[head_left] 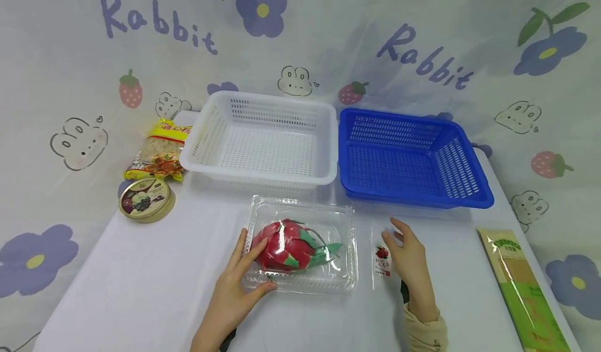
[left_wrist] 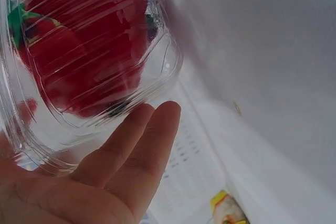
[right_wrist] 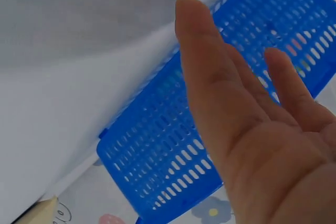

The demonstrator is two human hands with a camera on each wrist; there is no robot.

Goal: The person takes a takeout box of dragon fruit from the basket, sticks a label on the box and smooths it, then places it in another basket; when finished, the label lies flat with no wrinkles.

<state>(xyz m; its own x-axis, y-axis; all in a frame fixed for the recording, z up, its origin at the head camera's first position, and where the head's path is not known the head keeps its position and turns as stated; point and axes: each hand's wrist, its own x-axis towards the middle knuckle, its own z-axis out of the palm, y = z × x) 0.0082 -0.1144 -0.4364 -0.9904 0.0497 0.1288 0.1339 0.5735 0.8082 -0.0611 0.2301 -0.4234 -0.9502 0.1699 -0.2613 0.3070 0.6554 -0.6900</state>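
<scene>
In the head view a clear plastic box (head_left: 346, 268) lies on the table with a red, green-leaved dragon fruit (head_left: 287, 245) inside. My left hand (head_left: 237, 284) rests at the box's left end, fingers fairly straight and spread, thumb by the front edge. The left wrist view shows two fingers (left_wrist: 152, 145) extended along the box wall (left_wrist: 163, 64). To the right of the box, my right hand (head_left: 410, 253) holds nothing, its fingers loosely bent. Beside it lies a clear sheet with a red fruit print (head_left: 382, 253), partly hidden by that hand.
Behind the box stand a white basket (head_left: 258, 177) and a blue basket (head_left: 399, 195), side by side. A yellow food bag (head_left: 159, 154) and a round gold tin (head_left: 145, 201) are at the left. A long green-and-tan packet (head_left: 523, 289) lies along the right edge.
</scene>
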